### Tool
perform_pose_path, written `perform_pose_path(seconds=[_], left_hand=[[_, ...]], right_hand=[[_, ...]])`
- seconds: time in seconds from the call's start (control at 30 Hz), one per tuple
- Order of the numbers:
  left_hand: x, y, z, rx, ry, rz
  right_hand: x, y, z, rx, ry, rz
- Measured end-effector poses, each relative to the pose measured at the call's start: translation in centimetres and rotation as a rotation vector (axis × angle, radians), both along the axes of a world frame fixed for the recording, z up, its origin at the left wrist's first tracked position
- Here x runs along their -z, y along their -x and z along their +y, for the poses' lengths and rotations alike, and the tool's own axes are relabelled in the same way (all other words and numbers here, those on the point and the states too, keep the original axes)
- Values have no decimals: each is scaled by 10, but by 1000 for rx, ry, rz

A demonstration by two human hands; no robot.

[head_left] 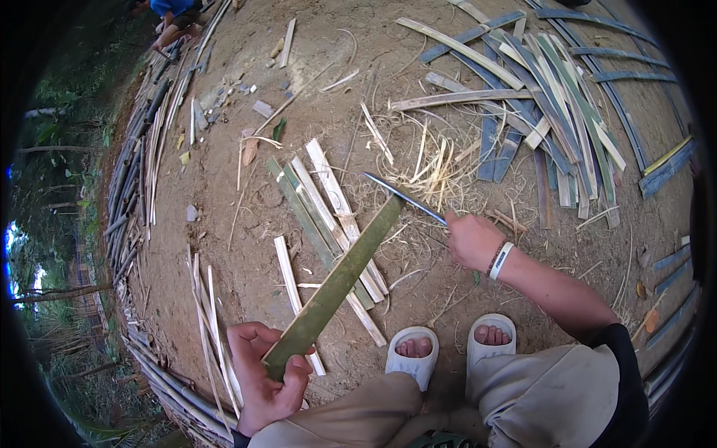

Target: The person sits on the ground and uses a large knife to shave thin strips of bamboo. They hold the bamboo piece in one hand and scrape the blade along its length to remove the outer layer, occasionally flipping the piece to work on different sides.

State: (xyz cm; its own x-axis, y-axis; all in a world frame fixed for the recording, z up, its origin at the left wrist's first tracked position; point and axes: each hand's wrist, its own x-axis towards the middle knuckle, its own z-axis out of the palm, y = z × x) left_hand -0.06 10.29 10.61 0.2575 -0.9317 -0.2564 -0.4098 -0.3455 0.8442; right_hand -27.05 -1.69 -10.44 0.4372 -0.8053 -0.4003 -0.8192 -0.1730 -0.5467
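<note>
A green bamboo strip (332,287) slants up and away from my left hand (270,373), whose fingers and thumb are closed round its near end. My right hand (476,240) grips a knife by its handle, which the fist hides. The long, narrow knife blade (407,197) points to the far left and meets the strip's far end; whether it bites into the edge I cannot tell. Beneath the strip, several split bamboo pieces (332,190) lie side by side on the ground. Curled pale shavings (444,173) are heaped just beyond the blade.
A large pile of bamboo slats (553,112) lies at the far right. Bamboo poles (142,164) line the left edge beside greenery. Another person (173,19) crouches at the far left. My sandalled feet (413,351) rest on the dirt ground (224,134) in front of me.
</note>
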Motion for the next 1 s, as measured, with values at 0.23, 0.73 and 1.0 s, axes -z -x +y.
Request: perform_pose_path(seconds=[0.23,0.73,1.0], left_hand=[[9,-14,15,199,99,-243],[-9,-3,15,695,173,-808],[-5,-7,-8,914,339,-715]], right_hand=[[-101,-21,37,-318,93,-288],[-99,-3,25,-312,147,-83],[-118,0,27,-393,145,-136]])
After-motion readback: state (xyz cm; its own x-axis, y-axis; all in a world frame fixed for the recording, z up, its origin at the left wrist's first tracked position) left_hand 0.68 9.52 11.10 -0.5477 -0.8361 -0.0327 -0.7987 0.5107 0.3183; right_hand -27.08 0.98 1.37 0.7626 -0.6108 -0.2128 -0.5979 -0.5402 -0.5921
